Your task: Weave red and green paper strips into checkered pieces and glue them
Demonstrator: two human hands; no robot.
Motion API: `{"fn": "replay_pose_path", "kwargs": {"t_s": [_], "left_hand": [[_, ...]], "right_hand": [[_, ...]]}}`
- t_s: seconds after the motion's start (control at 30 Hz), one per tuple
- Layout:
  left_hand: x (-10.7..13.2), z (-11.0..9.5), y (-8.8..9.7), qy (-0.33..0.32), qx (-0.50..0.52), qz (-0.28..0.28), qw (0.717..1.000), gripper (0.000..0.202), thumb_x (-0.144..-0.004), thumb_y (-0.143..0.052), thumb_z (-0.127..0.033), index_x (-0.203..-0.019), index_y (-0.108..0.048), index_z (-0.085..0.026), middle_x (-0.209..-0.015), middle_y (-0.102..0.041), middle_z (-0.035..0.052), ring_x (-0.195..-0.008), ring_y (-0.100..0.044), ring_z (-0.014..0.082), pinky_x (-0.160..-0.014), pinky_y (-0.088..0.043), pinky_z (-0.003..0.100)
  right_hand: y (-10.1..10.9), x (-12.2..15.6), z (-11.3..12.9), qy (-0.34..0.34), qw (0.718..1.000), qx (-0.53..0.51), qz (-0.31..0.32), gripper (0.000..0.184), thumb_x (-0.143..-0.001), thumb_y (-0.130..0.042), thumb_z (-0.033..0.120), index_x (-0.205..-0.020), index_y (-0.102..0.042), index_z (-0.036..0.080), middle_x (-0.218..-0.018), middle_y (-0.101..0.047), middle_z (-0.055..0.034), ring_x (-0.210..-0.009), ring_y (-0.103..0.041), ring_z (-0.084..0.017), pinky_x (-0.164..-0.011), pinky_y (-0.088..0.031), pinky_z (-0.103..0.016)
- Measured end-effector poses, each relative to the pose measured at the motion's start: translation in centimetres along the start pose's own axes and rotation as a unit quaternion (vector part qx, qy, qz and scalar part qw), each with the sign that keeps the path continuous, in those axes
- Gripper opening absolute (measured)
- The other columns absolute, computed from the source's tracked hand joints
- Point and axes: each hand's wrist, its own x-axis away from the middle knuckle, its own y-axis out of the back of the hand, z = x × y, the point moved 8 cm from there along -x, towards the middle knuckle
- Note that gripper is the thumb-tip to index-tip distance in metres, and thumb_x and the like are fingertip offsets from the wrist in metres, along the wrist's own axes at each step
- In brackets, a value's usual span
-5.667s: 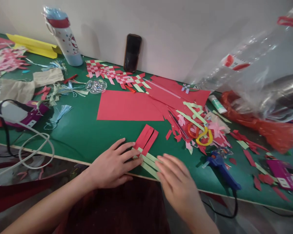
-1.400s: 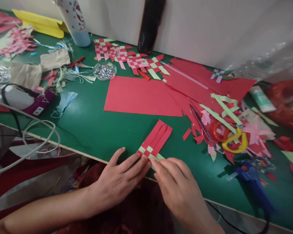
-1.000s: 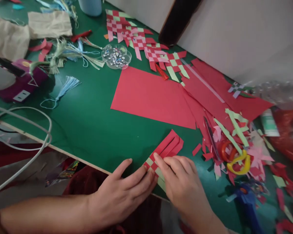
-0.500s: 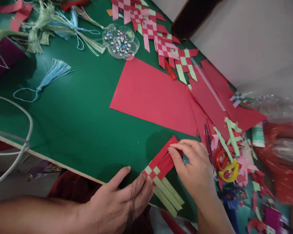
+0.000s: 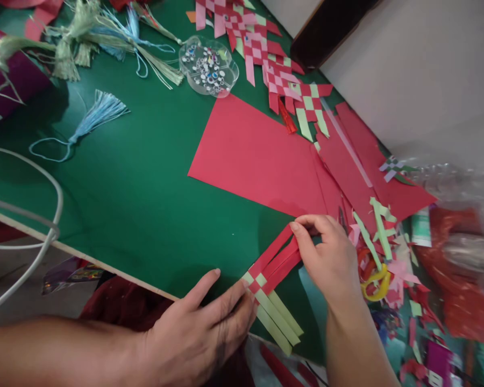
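Observation:
A small paper weave (image 5: 260, 280) of red and pale green strips lies near the table's front edge. Its red strips (image 5: 275, 257) run up to the right, and its pale green strips (image 5: 280, 320) hang down to the right. Stretched out at the weave's left side, my left hand (image 5: 210, 322) rests its fingertips against the checkered part, with the thumb apart. My right hand (image 5: 326, 252) pinches the far end of a red strip between thumb and index finger. A gap shows between the red strips; the right hand's other fingers are partly hidden.
Red paper sheets (image 5: 258, 161) lie beyond my hands. A clear dish (image 5: 208, 67) of googly eyes, woven paper fish (image 5: 282, 75) and tassels (image 5: 99, 113) are farther back. Scissors (image 5: 377, 282) and paper scraps lie at right. A white cable (image 5: 58, 199) curves at left.
My right hand has moved slightly up along the red strips to their far end, and the gap between the strips has widened. My left hand stays at the weave. The view has shifted a little.

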Motion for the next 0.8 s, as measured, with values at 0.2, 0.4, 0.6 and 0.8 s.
{"fn": "replay_pose_path", "kwargs": {"t_s": [0.2, 0.4, 0.6, 0.8], "left_hand": [[0.0, 0.0, 0.0, 0.0, -0.031, 0.006, 1.0, 0.043, -0.096, -0.045, -0.033, -0.137, -0.054, -0.026, -0.149, -0.043, -0.0006, -0.139, -0.031, 0.0253, -0.106, -0.038, 0.046], [0.3, -0.2, 0.0, -0.014, -0.058, 0.009, 0.998, 0.044, -0.098, -0.041, -0.03, -0.141, -0.05, -0.025, -0.151, -0.04, 0.0002, -0.139, -0.03, 0.0252, -0.106, -0.037, 0.05], [0.7, -0.5, -0.2, -0.021, -0.087, 0.024, 0.996, 0.044, -0.099, -0.038, -0.026, -0.142, -0.047, -0.025, -0.155, -0.037, -0.0003, -0.142, -0.027, 0.0257, -0.117, -0.016, 0.063], [0.5, -0.5, -0.2, -0.014, -0.09, 0.039, 0.995, 0.043, -0.101, -0.034, -0.023, -0.143, -0.045, -0.023, -0.152, -0.042, 0.002, -0.142, -0.031, 0.0206, -0.119, 0.009, 0.062]], "right_hand": [[3.0, 2.3, 2.2, 0.083, 0.992, 0.0, -0.096, 0.021, -0.094, -0.054, 0.021, -0.113, -0.063, 0.022, -0.108, -0.069, -0.0088, -0.105, -0.062, -0.025, -0.094, -0.048, -0.047], [3.5, 9.3, 5.0, 0.17, 0.982, -0.007, -0.082, 0.034, -0.086, -0.061, 0.006, -0.116, -0.064, 0.023, -0.105, -0.07, -0.0063, -0.103, -0.064, -0.024, -0.093, -0.051, -0.046], [1.3, 15.3, 6.0, 0.183, 0.982, -0.014, -0.042, 0.039, -0.088, -0.06, 0.008, -0.126, -0.061, 0.017, -0.119, -0.069, -0.0098, -0.12, -0.058, -0.027, -0.097, -0.052, -0.046], [0.3, 17.1, 5.8, 0.166, 0.985, 0.004, -0.053, 0.034, -0.091, -0.059, 0.015, -0.125, -0.062, 0.015, -0.124, -0.068, -0.0116, -0.121, -0.057, -0.028, -0.095, -0.053, -0.049]]}}
